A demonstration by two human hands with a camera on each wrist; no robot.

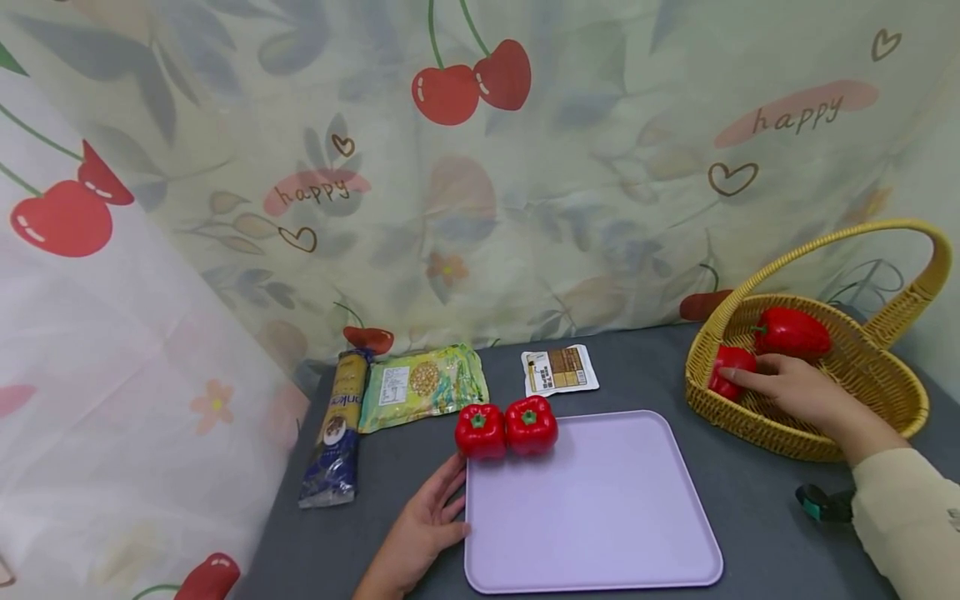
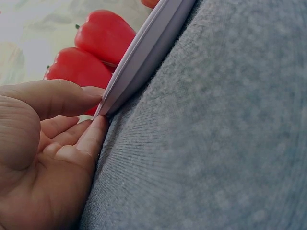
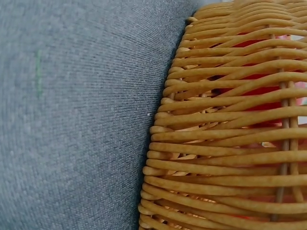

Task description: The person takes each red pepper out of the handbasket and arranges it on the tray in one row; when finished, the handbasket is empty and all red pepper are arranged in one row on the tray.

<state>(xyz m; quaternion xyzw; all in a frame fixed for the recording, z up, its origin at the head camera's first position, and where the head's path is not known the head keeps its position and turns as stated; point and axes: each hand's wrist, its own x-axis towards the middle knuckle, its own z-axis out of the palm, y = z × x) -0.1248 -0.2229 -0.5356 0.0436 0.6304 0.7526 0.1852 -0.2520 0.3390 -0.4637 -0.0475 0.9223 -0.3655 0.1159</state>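
we take the tray as our landmark: a pale lilac tray lying flat on the grey cloth. our left hand rests on the cloth at the tray's left edge; in the left wrist view the thumb and fingers lie relaxed and meet the tray's rim, without closing round it. two red peppers sit side by side, touching, on the tray's far left corner.

right of the tray stands a yellow wicker basket with a tall handle. our right hand reaches into it, fingers stretched out and laid on a third pepper against the basket's left wall; it seems to touch rather than grasp, though the head view is too distant to be sure. a fourth pepper lies just behind it in the basket. the right wrist view shows only the basket's weave and cloth.

beyond the tray lie a small packet, and to its left a green bag and a dark tube pack.
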